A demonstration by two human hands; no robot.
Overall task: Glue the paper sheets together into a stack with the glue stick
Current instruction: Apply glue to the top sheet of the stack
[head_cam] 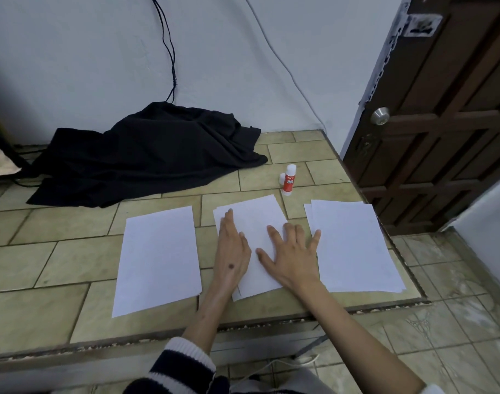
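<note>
Fingers straight and spread on the right hand, flat on the middle paper stack at centre frame, little finger reaching toward the right-hand pile. Fingers of the left hand straight and held together, pressed along the same stack's left edge. Both palms down, gripping nothing. Middle stack slightly askew, a lower sheet peeking out at its top left corner. Single white sheet left of centre, apart from the stack. Loosely squared pile of sheets right of centre, near the tiled platform's edge. Glue stick, red label, standing upright just above the middle stack, its white cap beside it on the tiled platform. Black cloth heaped in the upper left, against the wall. Brown wooden door with a metal knob at upper right. Striped sleeve at the bottom edge.
</note>
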